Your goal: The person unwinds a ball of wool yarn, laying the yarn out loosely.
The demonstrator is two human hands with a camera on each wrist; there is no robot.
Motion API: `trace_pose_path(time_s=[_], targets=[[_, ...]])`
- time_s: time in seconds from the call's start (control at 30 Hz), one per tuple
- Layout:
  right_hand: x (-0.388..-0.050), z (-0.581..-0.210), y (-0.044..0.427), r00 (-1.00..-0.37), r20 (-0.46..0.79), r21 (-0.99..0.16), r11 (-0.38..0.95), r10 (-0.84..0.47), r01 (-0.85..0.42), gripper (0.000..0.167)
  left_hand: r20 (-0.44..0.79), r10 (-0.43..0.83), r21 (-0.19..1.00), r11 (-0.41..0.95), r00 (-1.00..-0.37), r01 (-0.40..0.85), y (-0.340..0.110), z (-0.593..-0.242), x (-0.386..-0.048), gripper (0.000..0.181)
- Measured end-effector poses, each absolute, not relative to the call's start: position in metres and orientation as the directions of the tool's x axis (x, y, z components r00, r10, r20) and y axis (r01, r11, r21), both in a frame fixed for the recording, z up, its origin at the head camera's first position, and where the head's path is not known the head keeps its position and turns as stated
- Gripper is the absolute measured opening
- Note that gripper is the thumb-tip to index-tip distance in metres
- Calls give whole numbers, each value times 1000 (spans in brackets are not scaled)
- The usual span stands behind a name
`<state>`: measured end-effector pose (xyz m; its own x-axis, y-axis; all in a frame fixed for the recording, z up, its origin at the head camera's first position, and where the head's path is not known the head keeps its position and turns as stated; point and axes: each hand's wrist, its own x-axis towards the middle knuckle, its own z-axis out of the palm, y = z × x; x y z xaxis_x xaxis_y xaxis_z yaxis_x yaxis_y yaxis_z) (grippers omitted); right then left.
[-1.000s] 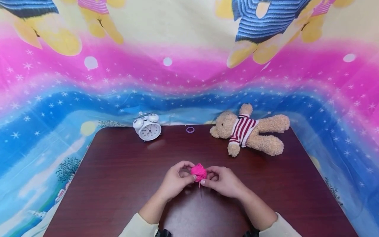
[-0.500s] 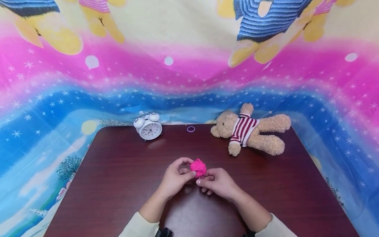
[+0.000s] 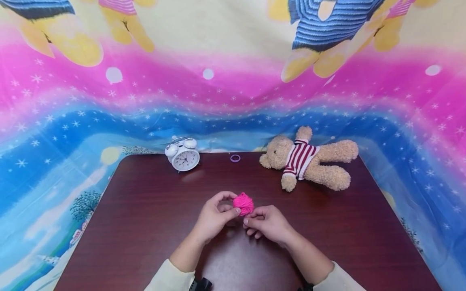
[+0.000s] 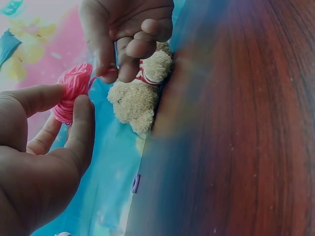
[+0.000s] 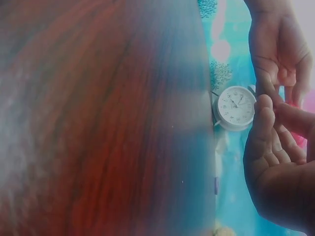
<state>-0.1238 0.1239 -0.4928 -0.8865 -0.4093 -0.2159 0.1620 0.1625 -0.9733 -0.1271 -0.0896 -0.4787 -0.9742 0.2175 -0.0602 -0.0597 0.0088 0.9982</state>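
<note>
Nearest, on the near side of the pink yarn ball point(image 3: 243, 204), are two pale sleeves point(image 3: 170, 277). The left hand point(image 3: 212, 218) pinches the ball from its left, thumb and fingers curled against it, holding it over the dark brown table point(image 3: 145, 218). Just right of the ball, the right hand point(image 3: 272, 225) pinches a short pink strand point(image 4: 105, 72) between thumb and forefinger (the left wrist view shows this best), its other fingers loosely curled. Beyond the ball and to its right lies a teddy bear point(image 3: 301, 161) in a striped top, head toward the left; beyond and left stands a white alarm clock point(image 3: 185, 160). Almost straight behind the ball lies a purple ring point(image 3: 235, 158). Farthest past it hangs a printed backdrop point(image 3: 236, 101).
</note>
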Motion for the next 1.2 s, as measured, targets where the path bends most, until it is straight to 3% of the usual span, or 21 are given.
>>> trace_pose_path(time_s=[0.57, 1.2], targets=[[-141, -479, 155, -940, -167, -975, 192, -299, 112, 26, -91, 311, 996, 9, -946, -93, -102, -485, -124, 40], [-145, -450, 180, -972, -92, -990, 127, -217, 65, 26, -83, 294, 996, -19, -952, -92, -105, -488, -122, 35]])
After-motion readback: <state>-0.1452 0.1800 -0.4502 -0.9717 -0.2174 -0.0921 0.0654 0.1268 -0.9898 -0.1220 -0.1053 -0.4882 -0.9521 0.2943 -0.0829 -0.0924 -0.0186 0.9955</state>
